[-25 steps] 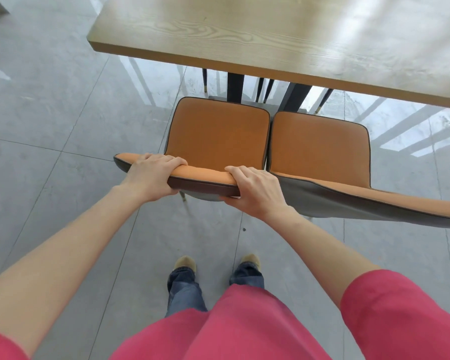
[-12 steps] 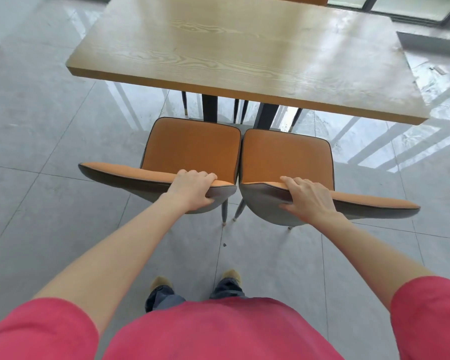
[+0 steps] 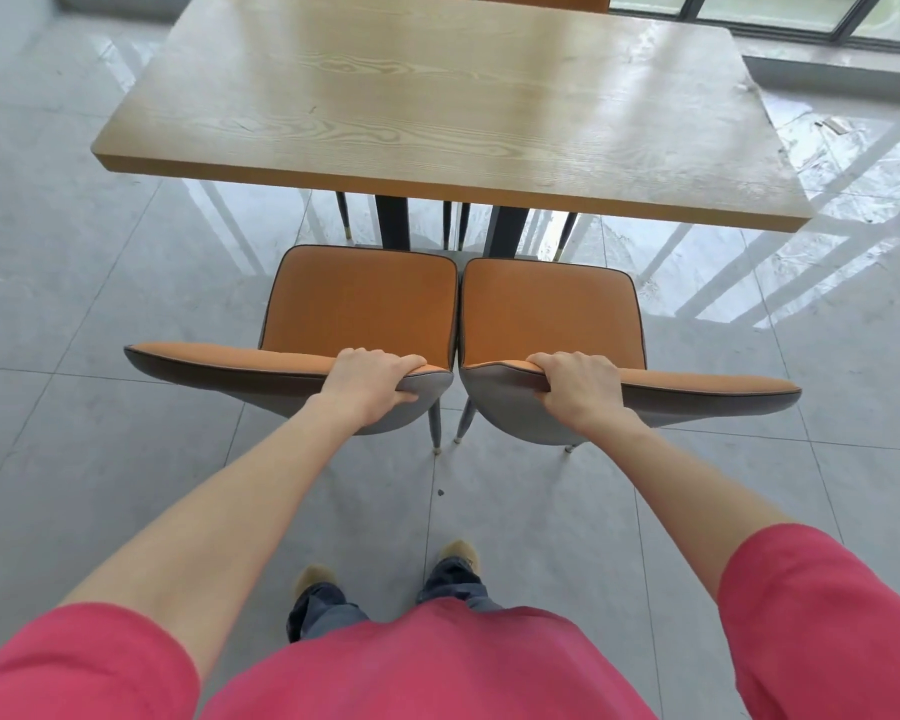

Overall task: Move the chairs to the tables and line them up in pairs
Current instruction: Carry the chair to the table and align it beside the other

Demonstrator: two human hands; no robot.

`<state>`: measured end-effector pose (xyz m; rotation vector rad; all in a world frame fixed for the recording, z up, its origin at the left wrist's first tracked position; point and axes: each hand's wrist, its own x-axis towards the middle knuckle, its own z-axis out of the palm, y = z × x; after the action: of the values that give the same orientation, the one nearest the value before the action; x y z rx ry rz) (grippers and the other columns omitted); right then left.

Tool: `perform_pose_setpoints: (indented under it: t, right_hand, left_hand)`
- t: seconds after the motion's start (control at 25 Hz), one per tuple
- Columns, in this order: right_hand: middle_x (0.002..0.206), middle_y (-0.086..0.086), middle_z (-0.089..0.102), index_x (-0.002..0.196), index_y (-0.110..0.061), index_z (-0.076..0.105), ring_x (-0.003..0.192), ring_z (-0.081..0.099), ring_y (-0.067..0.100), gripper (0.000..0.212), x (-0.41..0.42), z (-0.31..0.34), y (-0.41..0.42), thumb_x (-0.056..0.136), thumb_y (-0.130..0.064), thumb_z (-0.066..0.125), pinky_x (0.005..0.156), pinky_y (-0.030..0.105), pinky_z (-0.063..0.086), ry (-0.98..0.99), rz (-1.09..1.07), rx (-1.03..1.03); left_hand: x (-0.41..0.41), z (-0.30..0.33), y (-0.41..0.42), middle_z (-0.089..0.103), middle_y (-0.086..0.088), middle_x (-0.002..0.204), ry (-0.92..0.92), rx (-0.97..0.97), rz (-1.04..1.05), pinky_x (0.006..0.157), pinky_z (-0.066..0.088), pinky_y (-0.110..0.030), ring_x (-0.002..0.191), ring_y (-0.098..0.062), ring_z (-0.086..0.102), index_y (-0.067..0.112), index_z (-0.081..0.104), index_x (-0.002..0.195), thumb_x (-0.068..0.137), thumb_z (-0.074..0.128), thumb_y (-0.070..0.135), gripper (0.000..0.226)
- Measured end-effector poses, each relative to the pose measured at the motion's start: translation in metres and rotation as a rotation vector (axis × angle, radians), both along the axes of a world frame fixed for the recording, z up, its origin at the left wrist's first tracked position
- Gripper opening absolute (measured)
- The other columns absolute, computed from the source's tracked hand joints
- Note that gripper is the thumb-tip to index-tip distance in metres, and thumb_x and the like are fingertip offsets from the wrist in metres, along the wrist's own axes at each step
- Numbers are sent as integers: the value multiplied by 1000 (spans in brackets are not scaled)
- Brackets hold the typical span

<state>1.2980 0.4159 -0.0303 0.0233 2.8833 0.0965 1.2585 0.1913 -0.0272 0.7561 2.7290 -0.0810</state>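
Two orange chairs stand side by side at the near long edge of the wooden desk [image 3: 437, 106], and the person has one in each hand. The left hand [image 3: 372, 384] wraps over the top edge of the left chair [image 3: 362, 304] backrest, fingers curled over the front and thumb underneath on the grey shell; the right hand [image 3: 580, 389] clamps the right chair [image 3: 549, 311] the same way, right at its inner corner. The seats sit just beside each other, nearly touching along the inner edges, both short of the desk's edge and not yet tucked under. These look like padded shells on thin metal legs, so probably light enough to steer one-handed, stiff in the back, with a cushioned rim that gives a sure hold. The top of the backrest seems the sensible place to take them, as it is here. The glossy tiled floor [image 3: 100, 485] should let the capped leg tips slide, though an uneven push could swing one chair out of line. Across the desk, the top of another chair back [image 3: 544, 0] peeks in.
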Motion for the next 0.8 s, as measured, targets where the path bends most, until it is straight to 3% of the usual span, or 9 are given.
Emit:
perform_pose_setpoints:
  t: [0.8]
  right_hand:
    - [120, 0, 63, 132, -28, 47, 107, 60, 25, 40, 0, 1, 0, 94, -16, 48, 84, 34, 47, -16, 43, 5]
  left_hand:
    - [-3, 2, -4, 66, -3, 121, -78, 7, -99, 83, 52, -35, 104, -25, 63, 31, 37, 141, 97, 44, 33, 44]
